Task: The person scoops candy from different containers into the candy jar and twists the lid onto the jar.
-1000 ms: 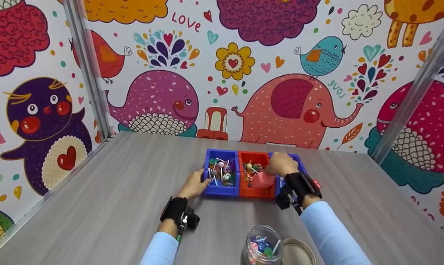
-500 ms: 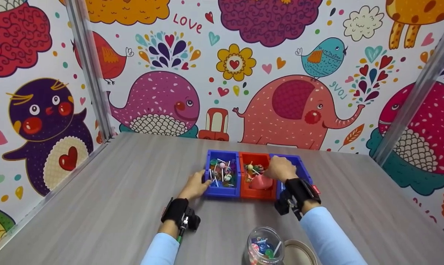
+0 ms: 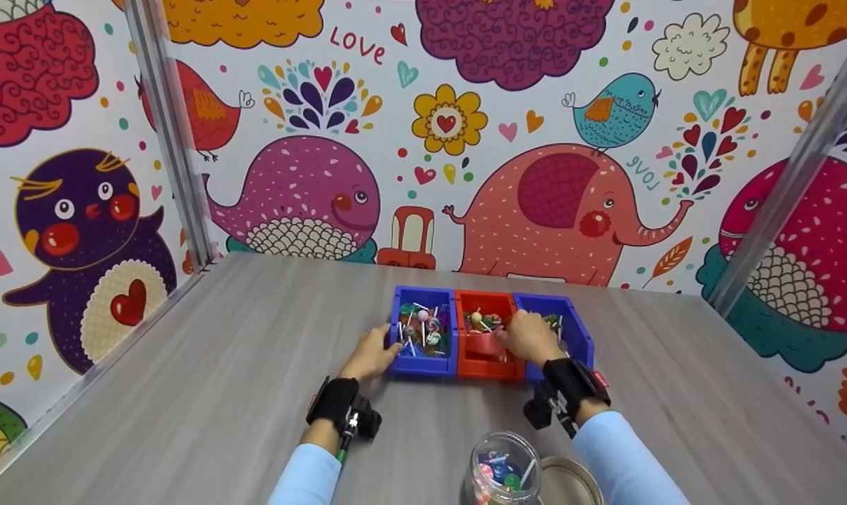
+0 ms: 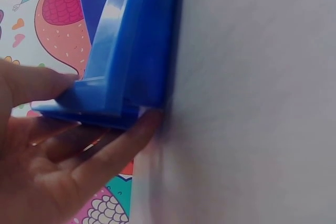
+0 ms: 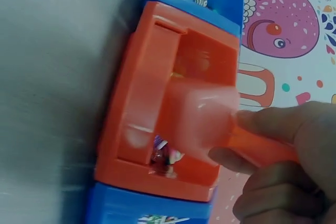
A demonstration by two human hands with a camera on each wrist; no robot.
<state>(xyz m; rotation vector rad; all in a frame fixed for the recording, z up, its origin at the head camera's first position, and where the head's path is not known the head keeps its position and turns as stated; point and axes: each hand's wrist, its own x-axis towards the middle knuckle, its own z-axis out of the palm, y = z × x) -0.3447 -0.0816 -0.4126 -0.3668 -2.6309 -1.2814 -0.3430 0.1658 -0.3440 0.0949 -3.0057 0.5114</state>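
My left hand (image 3: 370, 354) grips the outer side of the left blue bin (image 3: 423, 366), which holds lollipops and candies. In the left wrist view the thumb lies on the bin's wall, with the fingers on its other side. My right hand (image 3: 532, 337) holds a translucent pinkish-red scoop (image 3: 485, 345) by its handle. The scoop's bowl is inside the middle orange-red bin (image 3: 490, 369); the right wrist view shows it blurred, with wrapped candies (image 5: 165, 156) beside it. Whether the bowl carries candy I cannot tell.
To the right, another blue bin (image 3: 579, 344) with candies adjoins the orange-red one. A clear jar (image 3: 504, 470) partly filled with candies stands near the front edge. Beside it lies a round lid (image 3: 570, 482). A patterned wall (image 3: 423, 168) rises behind the table.
My right hand has shifted slightly left and down, turning the scoop within the orange-red bin. More of the right blue bin shows. The left hand stays in place.
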